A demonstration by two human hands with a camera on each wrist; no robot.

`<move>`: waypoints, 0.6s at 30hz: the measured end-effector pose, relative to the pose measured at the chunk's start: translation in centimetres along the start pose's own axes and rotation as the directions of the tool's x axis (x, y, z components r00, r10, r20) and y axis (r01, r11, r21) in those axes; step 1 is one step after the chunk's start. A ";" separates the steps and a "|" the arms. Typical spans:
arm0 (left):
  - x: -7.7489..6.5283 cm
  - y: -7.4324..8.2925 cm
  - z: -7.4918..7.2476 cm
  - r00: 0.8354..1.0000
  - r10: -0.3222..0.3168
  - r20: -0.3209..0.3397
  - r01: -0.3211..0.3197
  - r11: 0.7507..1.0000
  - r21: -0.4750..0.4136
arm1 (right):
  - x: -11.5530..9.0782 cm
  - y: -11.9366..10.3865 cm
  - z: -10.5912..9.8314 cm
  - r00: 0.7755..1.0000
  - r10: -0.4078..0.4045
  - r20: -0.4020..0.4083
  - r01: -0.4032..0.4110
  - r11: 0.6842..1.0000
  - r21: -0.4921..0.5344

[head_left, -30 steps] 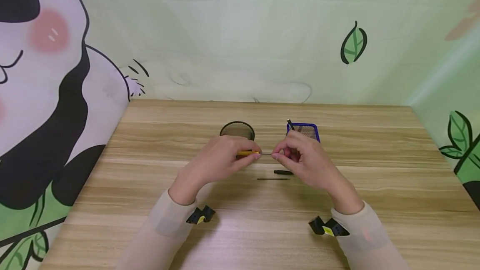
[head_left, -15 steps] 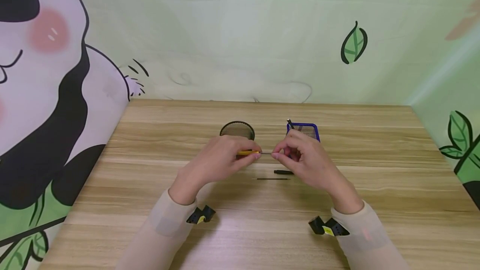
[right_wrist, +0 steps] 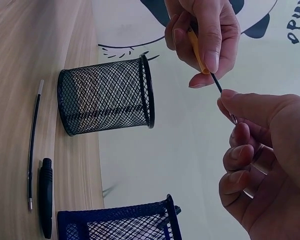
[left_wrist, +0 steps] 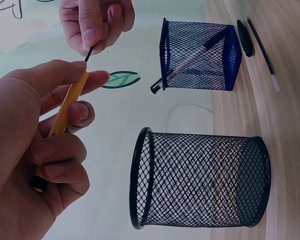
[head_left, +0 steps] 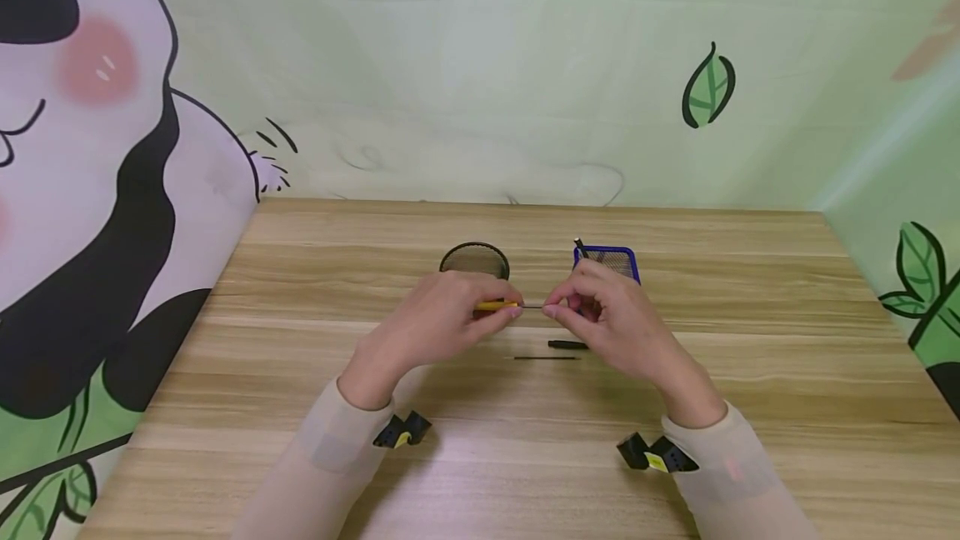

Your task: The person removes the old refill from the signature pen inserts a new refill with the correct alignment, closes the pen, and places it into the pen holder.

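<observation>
My left hand (head_left: 442, 315) grips a yellow pen barrel (left_wrist: 68, 102) with a black end, the fingers curled round it. A thin dark refill (right_wrist: 216, 82) runs from the barrel's end to my right hand (head_left: 611, 315), which pinches it between thumb and fingertip. A short silvery tip (right_wrist: 234, 119) of the refill shows past the right thumb. How deep the other end reaches inside the barrel is hidden. Both hands are held above the table, in front of two mesh pen holders.
On the wooden table (head_left: 495, 473) lie another dark refill (head_left: 545, 357) and a black pen piece (right_wrist: 46, 195). A round black mesh holder (left_wrist: 200, 180) stands behind the left hand. Behind the right stands a square blue mesh holder (left_wrist: 200, 55) with a pen (left_wrist: 190, 62) leaning in it.
</observation>
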State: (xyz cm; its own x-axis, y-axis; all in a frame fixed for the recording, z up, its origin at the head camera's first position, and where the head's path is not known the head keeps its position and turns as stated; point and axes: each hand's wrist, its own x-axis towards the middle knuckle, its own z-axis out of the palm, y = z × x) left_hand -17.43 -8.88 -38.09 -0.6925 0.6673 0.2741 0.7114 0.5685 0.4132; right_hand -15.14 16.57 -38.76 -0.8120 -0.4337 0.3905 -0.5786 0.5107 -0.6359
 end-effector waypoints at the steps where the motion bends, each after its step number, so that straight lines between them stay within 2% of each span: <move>1: 0.0 0.0 0.0 1.000 0.000 0.001 0.000 1.000 -0.003 | 0.0 0.0 0.0 1.000 -0.001 -0.001 0.001 1.000 0.000; 6: 0.0 0.0 0.0 1.000 0.004 -0.007 -0.004 1.000 -0.022 | 0.0 0.0 0.0 1.000 -0.011 -0.004 0.011 1.000 -0.002; 18: 0.0 0.0 0.1 0.999 0.028 -0.036 -0.029 1.000 -0.005 | 0.0 0.1 0.0 1.000 -0.020 -0.001 0.020 1.000 0.001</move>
State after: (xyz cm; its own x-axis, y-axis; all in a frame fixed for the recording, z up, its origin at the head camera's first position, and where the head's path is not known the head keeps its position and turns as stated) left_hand -17.39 -8.80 -38.18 -0.6758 0.6654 0.3171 0.7304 0.5469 0.4092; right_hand -15.17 16.65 -38.86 -0.8004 -0.4432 0.4036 -0.5945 0.5011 -0.6289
